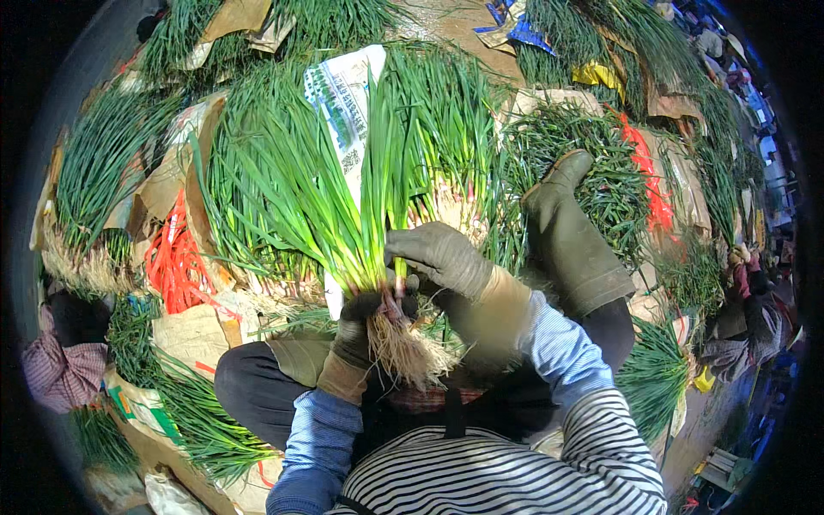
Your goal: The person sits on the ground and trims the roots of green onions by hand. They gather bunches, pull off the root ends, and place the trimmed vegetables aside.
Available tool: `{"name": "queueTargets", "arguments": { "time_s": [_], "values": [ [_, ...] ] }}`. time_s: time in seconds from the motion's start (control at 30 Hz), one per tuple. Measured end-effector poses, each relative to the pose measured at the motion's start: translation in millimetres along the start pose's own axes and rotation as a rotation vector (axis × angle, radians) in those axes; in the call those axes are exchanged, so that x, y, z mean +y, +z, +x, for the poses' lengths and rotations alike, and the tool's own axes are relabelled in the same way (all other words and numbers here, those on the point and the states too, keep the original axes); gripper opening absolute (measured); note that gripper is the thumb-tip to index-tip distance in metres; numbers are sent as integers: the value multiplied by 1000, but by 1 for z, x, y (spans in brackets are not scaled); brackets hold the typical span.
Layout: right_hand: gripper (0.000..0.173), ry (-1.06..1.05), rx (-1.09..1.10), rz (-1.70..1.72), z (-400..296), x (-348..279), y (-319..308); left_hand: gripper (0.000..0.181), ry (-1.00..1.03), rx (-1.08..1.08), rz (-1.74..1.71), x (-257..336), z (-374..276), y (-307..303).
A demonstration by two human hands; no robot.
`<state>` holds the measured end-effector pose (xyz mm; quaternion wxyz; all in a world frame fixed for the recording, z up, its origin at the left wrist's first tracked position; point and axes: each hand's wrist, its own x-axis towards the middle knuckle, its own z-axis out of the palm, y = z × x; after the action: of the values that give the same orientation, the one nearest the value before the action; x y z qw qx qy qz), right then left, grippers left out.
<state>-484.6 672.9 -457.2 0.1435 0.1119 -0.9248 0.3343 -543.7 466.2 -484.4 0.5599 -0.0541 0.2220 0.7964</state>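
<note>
My left hand (pixel 356 331), in a dark glove, is closed around a bunch of green garlic (pixel 351 257) just above the roots. Pale, stringy roots (pixel 409 351) hang below that grip, over my lap, and the long flat leaves fan out away from me. Gloved as well, my right hand (pixel 444 257) has its fingers on a green garlic stalk (pixel 400 273) at the right side of the bunch. The right fingertips are partly hidden by the stalks. Beyond the bunch lies a printed white sack (pixel 344 103) bearing writing, partly covered by leaves.
More green garlic (pixel 450 129) lies in front. Red plastic ties (pixel 177 257) are at left, with another red strip (pixel 647 174) at right. My boot (pixel 573 225) extends beside a heap of cut leaves (pixel 579 148). A person in a checked garment (pixel 67 376) is at far left.
</note>
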Motion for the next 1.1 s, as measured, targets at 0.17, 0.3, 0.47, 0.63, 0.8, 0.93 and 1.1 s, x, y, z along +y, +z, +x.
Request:
{"name": "queueTargets", "arguments": {
  "time_s": [0.17, 0.3, 0.47, 0.63, 0.8, 0.93, 1.1],
  "values": [
    [25, 96, -152, -273, 7, -14, 14, 54, -67, 106, -172, -10, -5, -63],
    [21, 926, 244, -182, -37, 25, -12, 55, -135, -84, -231, -16, -6, -64],
    [40, 1059, -646, -4, -74, -9, -23, 62, -72, -389, -154, -9, -7, -55],
    [43, 595, 128, 1012, -30, -45, 12, 50, -8, -505, 44, -25, 17, -176],
    [48, 896, 487, 1757, -1, -34, 42, 41, -58, -153, -76, -20, 3, -82],
    [34, 976, 434, 1614, 0, -36, 32, 34, 88, 212, -26, -9, -14, 27],
    [28, 915, 609, 1676, -3, -39, 51, 34, -75, -133, -24, -6, -2, -72]
  ]
}}
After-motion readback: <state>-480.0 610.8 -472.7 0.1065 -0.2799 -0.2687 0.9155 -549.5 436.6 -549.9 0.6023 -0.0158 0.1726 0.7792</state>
